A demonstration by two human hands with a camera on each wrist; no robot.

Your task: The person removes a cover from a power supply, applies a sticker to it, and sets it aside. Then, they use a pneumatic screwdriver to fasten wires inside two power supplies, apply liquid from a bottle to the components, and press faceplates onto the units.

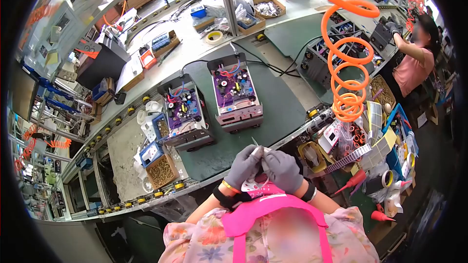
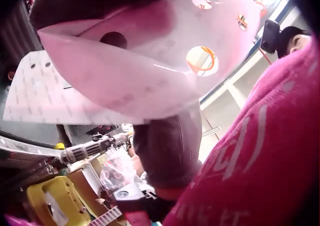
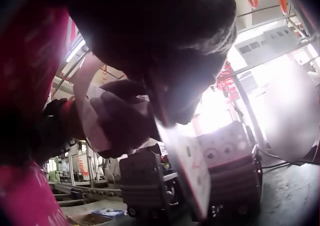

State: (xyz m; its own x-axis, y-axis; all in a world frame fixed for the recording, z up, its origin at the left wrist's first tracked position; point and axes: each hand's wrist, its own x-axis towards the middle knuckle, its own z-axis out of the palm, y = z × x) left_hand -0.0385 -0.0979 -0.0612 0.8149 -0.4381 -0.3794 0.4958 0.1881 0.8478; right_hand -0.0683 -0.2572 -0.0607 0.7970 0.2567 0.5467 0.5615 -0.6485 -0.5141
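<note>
Both hands wear grey gloves and meet in front of the chest in the head view. The left hand [image 1: 243, 168] and the right hand [image 1: 283, 169] pinch a thin whitish sheet [image 1: 255, 183] between them. In the left wrist view the sheet [image 2: 145, 80] is curved, translucent and pierced with round holes, with a flat printed piece [image 2: 45, 93] beside it. From the right wrist, the right hand [image 3: 165, 50] looms dark above a flat panel-like piece [image 3: 187, 166], and the left hand [image 3: 122, 118] is behind the curled sheet. The fingertips are partly hidden.
Two opened devices with purple circuit boards, one [image 1: 184, 112] left and one [image 1: 235, 90] right, stand on the green bench [image 1: 278, 112]. Screw box [image 1: 162, 171] lies left; a coiled orange hose [image 1: 348, 68] hangs right. Red bottles [image 1: 355, 180] and another person [image 1: 414, 63] are at the right.
</note>
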